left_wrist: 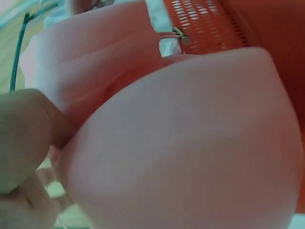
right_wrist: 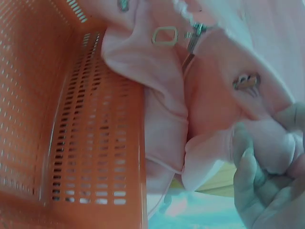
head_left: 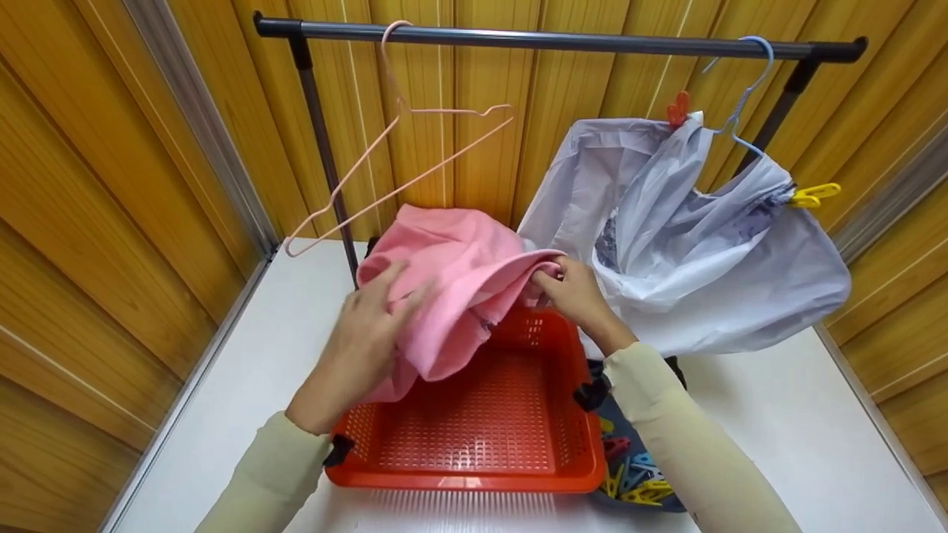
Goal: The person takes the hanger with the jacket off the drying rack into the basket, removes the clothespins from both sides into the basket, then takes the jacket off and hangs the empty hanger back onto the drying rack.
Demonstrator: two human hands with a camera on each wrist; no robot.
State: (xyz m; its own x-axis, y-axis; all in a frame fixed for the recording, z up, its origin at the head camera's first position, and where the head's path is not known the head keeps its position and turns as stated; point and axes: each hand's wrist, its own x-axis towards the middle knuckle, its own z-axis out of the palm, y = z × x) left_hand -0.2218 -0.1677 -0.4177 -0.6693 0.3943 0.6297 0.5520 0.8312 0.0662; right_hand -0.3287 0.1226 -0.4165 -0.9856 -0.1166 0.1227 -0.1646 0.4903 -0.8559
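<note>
A pink garment (head_left: pixel 452 259) with a zip (right_wrist: pixel 195 38) and a small metal hook (right_wrist: pixel 247 82) is held up over the far part of a red basket (head_left: pixel 459 481). My right hand (head_left: pixel 581 296) pinches its edge between thumb and curled fingers. On the garment's left side, my left hand (head_left: pixel 363 333) is blurred, with its fingers spread against the cloth. In the left wrist view, the thumb of that hand lies partly behind a bulging fold of the pink cloth (left_wrist: pixel 181 143). Part of the garment hangs over the basket's left side.
A pink hanger (head_left: pixel 400 111) hangs from the dark rail (head_left: pixel 555 41). To its right, a white garment (head_left: pixel 681 281) hangs on a blue hanger (head_left: pixel 763 74) with red (head_left: pixel 678 109) and yellow clothespins (head_left: pixel 815 195). Beside the basket sits a bin of colored clothespins (head_left: pixel 633 474). Wood-panelled walls enclose the white surface (head_left: pixel 207 459).
</note>
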